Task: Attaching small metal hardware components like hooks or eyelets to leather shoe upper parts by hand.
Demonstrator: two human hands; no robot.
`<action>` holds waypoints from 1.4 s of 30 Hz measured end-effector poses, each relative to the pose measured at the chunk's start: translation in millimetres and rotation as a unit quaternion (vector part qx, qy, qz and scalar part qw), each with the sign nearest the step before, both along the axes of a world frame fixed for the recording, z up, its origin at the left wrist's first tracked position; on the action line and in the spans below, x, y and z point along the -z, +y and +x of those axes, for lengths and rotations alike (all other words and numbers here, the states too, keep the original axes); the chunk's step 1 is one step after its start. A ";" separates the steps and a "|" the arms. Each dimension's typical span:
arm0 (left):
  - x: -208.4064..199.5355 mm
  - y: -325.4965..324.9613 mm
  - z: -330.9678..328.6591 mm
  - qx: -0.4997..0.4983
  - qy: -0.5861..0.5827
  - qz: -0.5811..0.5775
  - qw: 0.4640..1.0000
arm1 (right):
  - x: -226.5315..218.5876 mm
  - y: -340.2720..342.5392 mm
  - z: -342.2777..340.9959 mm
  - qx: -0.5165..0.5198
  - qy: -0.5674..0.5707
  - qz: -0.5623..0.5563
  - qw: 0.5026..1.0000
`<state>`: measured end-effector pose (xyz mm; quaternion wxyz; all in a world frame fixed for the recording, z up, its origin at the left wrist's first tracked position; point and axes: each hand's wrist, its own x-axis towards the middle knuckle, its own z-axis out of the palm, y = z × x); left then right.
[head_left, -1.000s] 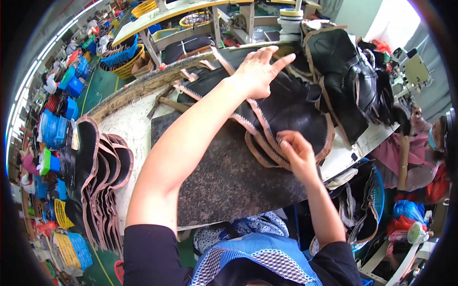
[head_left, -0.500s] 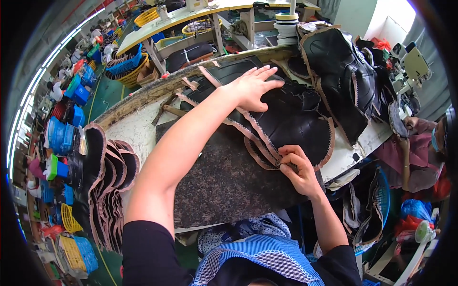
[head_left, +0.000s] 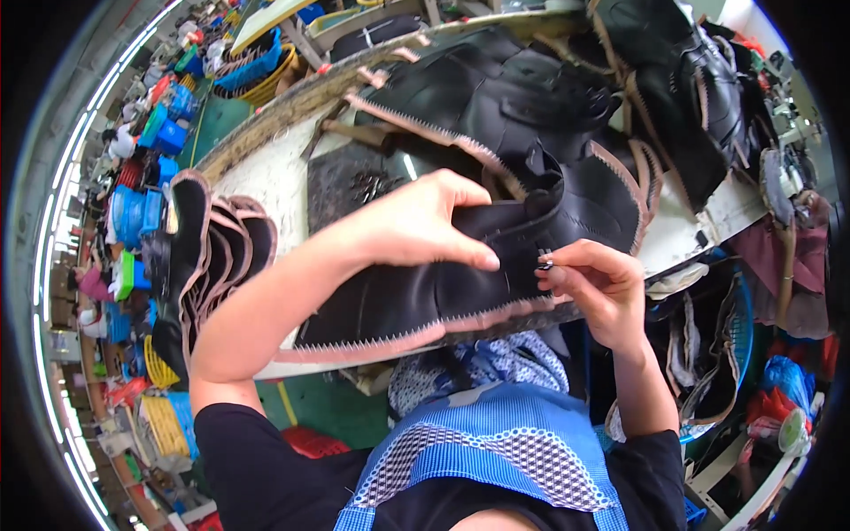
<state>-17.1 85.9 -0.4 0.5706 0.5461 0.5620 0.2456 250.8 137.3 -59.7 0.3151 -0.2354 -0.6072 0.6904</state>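
Note:
A black leather boot upper (head_left: 398, 296) with a pinkish, zigzag-cut edge lies across the work table in front of me. My left hand (head_left: 425, 221) grips its raised far edge, the thumb on top and the other fingers hidden behind the leather. Just right of that thumb, my right hand (head_left: 602, 288) pinches a small shiny metal piece (head_left: 545, 263) over the upper; its exact kind is too small to tell. More black uppers (head_left: 487, 80) are piled beyond, with the same pinkish edging. Small dark metal bits (head_left: 367, 188) seem to lie left of the pile.
Stacked edged leather pieces (head_left: 226, 252) stand at the table's left. More black uppers (head_left: 682, 106) heap up at the far right. A blue basket (head_left: 742, 327) with pieces in it stands below the right side. The table's worn raised rim (head_left: 257, 124) runs along the far left.
My left hand has come back from the far pile, and an upper now covers most of the dark board. My right hand has left the pile's near edge and holds the metal piece up.

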 end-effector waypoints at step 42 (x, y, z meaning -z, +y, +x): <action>61.1 -121.4 64.5 -0.163 0.090 0.201 0.962 | 36.2 -60.8 -6.4 -0.011 -0.072 0.157 0.985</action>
